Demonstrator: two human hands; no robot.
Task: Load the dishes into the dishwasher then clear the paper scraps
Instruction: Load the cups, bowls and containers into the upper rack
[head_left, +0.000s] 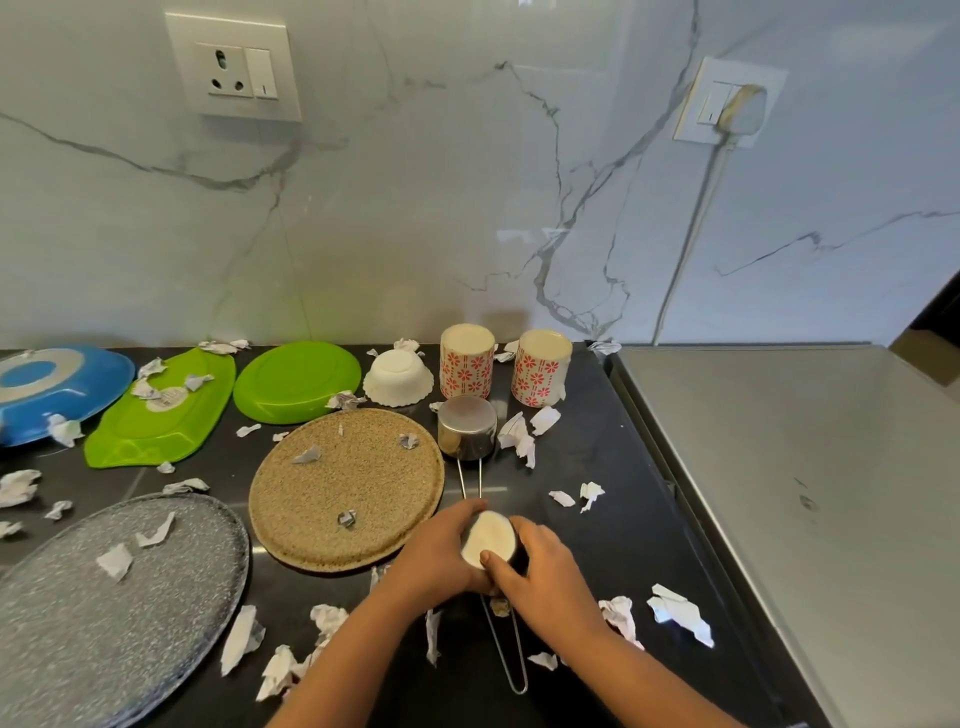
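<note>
Holding a small cup (487, 538) between both hands, left grip (441, 551) curled round its left side, right grip (545, 571) curled round its right, thumb on the white base, just right of the round tan plate (348, 480) on the dark bench (623, 467), steel cup (466, 427) at the plate's far right edge, paper scraps (680, 613) scattered around the plate.

Along the far side, a white marble wall (415, 208) veined in grey. High on the far left, set into it, a cream socket plate (234, 67) with a three-pin outlet and one rocker switch just right of it. Further right, a second white plate (712, 101) carrying a switch and a pale plug (744, 109). From that plug, a white cable (691, 223) dropping down the wall. Below, a glossy black countertop (613, 457). Against its right edge, a brushed grey metal top (805, 467), slightly raised, with small dark marks.
</note>
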